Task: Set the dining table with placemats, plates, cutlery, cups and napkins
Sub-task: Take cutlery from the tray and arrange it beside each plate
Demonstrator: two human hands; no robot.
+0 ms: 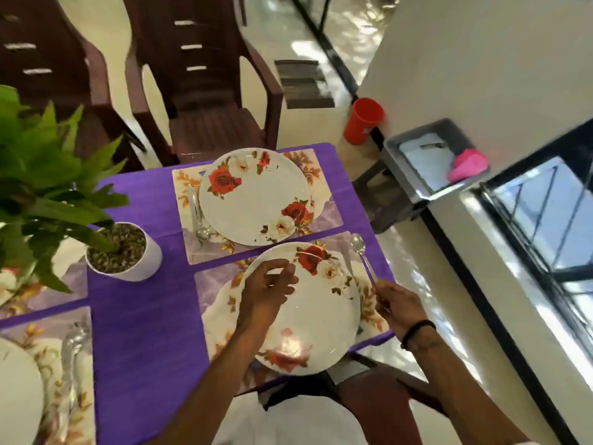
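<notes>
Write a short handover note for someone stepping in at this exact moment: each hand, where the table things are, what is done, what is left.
Right hand pinches the spoon handle, its bowl on the placemat right of the near plate. Left hand hovers over that plate, loosely curled, holding nothing. Far plate has cutlery beside it. Done: placemats, plates. Left: release spoon; no cups or napkins on the table.

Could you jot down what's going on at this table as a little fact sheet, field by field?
Setting: table with purple cloth
Near plate: on a floral placemat
Right hand: holds a spoon beside the near plate
Left hand: over the near plate, fingers loosely curled, holding nothing
Far plate: on its own placemat, cutlery on its left
Centre: potted plant
Off the table: red cup
</notes>
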